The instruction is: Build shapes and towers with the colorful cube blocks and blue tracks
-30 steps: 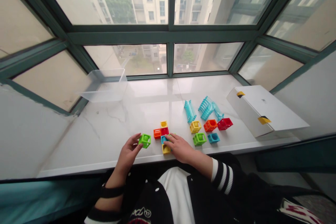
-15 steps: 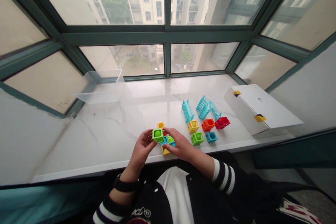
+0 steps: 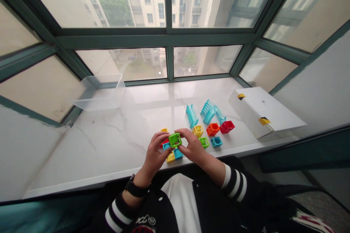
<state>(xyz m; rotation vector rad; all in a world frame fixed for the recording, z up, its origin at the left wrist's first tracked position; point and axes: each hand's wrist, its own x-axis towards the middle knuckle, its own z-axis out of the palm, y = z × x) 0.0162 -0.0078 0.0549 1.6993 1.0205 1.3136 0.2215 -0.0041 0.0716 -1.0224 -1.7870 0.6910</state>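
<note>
A green hollow cube block [image 3: 175, 140] is between my two hands, its open side facing up. My left hand [image 3: 156, 150] grips it from the left, and my right hand [image 3: 192, 145] has thumb and fingers closed on its right side. Below and behind it lies a cluster of blocks, partly covered by my hands: a yellow block [image 3: 170, 157] and a blue block [image 3: 178, 153] at the front, and a red block [image 3: 163, 143] and another yellow block [image 3: 164, 130] toward the back.
Right of my hands stand loose yellow [image 3: 198, 131], orange [image 3: 213, 129], red [image 3: 227, 127], blue [image 3: 216, 142] and green [image 3: 203, 142] cubes. Behind them lie clear blue track pieces [image 3: 191, 115]. A white box [image 3: 269, 111] is at right, a clear plastic bin [image 3: 105, 103] at back left.
The green cube has moved right and turned so its open side shows. My right hand has come onto it, while my left hand has shifted right with it. The camera view has shifted slightly.
</note>
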